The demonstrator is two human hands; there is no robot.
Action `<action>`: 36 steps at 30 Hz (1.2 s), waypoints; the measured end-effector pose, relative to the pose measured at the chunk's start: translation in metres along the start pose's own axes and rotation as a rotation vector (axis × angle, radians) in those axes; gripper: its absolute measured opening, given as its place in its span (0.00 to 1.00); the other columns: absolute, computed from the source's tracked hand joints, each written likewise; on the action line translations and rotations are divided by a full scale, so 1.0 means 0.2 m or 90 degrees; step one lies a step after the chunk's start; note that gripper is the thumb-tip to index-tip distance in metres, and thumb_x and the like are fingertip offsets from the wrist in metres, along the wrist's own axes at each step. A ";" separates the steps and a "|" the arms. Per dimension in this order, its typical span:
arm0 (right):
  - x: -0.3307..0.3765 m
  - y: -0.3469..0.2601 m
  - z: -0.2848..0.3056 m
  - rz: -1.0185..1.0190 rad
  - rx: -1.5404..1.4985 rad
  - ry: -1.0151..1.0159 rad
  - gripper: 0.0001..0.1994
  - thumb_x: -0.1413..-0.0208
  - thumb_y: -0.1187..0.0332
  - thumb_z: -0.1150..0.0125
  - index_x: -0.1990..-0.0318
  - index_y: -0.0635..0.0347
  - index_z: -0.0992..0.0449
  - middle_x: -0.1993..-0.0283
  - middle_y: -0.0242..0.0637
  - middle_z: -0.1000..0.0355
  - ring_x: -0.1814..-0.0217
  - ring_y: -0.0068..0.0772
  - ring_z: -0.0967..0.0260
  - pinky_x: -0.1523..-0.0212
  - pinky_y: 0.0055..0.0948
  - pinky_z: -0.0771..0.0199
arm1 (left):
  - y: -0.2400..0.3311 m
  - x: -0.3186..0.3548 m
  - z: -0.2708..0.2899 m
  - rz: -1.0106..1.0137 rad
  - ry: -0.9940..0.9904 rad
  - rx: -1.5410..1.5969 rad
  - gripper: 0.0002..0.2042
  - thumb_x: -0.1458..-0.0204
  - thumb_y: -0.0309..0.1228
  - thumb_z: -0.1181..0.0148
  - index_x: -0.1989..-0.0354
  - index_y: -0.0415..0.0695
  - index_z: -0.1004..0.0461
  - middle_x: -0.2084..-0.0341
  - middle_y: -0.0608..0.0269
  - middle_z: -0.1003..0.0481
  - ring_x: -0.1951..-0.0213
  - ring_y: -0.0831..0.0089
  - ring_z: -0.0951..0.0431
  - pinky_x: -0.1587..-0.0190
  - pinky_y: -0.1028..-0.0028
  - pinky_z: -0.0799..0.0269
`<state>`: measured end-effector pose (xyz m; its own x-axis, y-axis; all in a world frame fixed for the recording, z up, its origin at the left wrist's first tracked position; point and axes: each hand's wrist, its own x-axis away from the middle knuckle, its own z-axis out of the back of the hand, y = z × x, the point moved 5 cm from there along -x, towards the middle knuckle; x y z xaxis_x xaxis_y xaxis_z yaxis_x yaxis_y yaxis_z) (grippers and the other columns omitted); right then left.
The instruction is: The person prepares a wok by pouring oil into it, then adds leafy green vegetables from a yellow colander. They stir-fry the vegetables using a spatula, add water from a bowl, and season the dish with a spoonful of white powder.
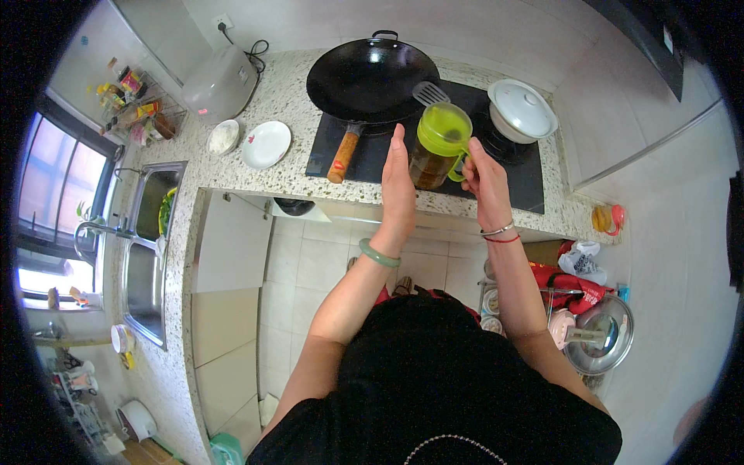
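Observation:
A jug (432,167) with a green lid and green handle holds brown liquid and stands upright at the front of the black cooktop. Around its handle, on the right side, the fingers of my right hand (488,182) are closed. My left hand (397,186) is upright along the jug's left side, its fingers straight; whether it touches the jug I cannot tell. Just behind is a slotted spatula (431,94), its handle hidden by the jug. The black wok (364,81) with a wooden handle (345,155) sits at the left of the cooktop (527,182).
A lidded white pot (521,112) stands at the cooktop's right. Leftward on the speckled counter are a white plate (266,145), a small bowl of white contents (224,139) and a grey appliance (221,84). A steel sink (145,283) lies far left; a cabinet door (232,244) hangs open below.

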<state>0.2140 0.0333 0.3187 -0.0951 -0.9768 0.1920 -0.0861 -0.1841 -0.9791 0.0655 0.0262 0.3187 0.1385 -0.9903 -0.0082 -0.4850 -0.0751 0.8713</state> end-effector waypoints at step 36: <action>-0.24 -0.05 -0.36 0.003 0.014 0.200 0.23 0.45 0.45 0.47 0.82 0.50 0.38 0.83 0.23 0.46 0.81 0.16 0.51 0.78 0.19 0.49 | 0.11 -0.46 0.26 0.055 -0.171 -0.026 0.29 0.37 0.47 0.65 0.35 0.36 0.51 0.35 0.54 0.50 0.34 0.68 0.52 0.34 0.74 0.60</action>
<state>0.1478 0.0898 0.3246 -0.3974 -0.8965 0.1958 -0.0638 -0.1859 -0.9805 -0.0019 0.1094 0.3130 -0.1388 -0.9886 -0.0577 -0.4492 0.0109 0.8934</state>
